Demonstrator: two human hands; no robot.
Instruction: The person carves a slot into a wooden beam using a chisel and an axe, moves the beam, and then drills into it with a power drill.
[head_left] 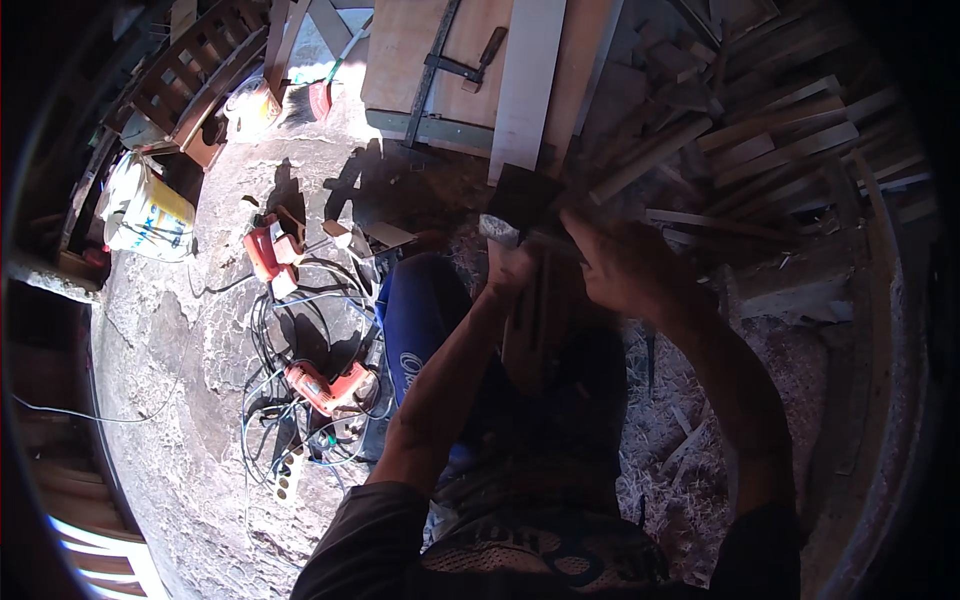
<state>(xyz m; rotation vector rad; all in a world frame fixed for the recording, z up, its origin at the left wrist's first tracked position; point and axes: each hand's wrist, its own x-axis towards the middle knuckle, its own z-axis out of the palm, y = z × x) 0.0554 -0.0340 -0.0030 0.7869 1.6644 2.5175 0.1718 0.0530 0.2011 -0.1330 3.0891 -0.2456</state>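
Observation:
My left hand (509, 265) grips an upright narrow wooden piece (530, 330) between my legs, close below a dark, blocky tool (522, 192) with a pale grey end. My right hand (625, 270) is closed around this tool at its right side. The tool's end hides part of what my left fingers hold, and shadow hides much of both.
A red power tool (268, 255) and a red drill (325, 385) lie among cables at left. A white bucket (160, 210) stands farther left. Boards (410, 60) with a bar clamp (470, 70) are ahead. Scrap wood (760, 140) piles at right, shavings (680, 420) below.

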